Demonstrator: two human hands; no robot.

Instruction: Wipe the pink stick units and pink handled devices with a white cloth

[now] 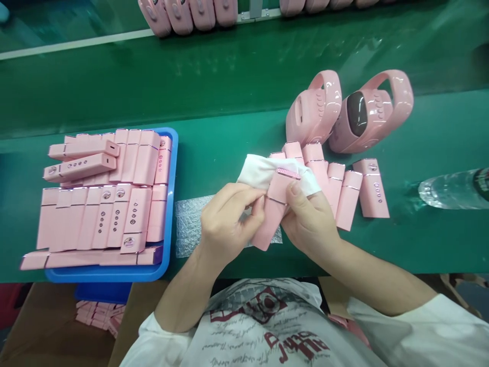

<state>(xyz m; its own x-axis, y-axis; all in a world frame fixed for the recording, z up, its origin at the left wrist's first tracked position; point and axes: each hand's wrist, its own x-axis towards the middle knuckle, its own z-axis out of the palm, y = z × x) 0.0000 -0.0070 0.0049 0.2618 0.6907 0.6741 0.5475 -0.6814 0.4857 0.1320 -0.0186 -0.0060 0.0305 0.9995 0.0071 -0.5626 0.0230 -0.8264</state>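
Observation:
A pink square-bodied microphone (265, 227) with a silver band and a ribbed top end is tilted in front of me. My right hand (311, 219) grips it, the thumb pressed on its upper part. Behind that upper part a white cloth (255, 171) is bunched, its right end by my right fingers. My left hand (231, 219) is closed, thumb and forefinger pinched together against the microphone's left edge near the band. What lies between those fingertips is too small to make out. Beneath my hands lies a sheet of clear bubble wrap (189, 227).
At left a blue tray (172, 204) holds many similar microphones. Several more, one with its buttons showing (372, 188), lie right of my hands. Behind them stand two pink speakers with handles (311, 114) (367, 120). A clear bottle (446, 188) lies at far right. More pink speakers (202, 12) line the shelf above.

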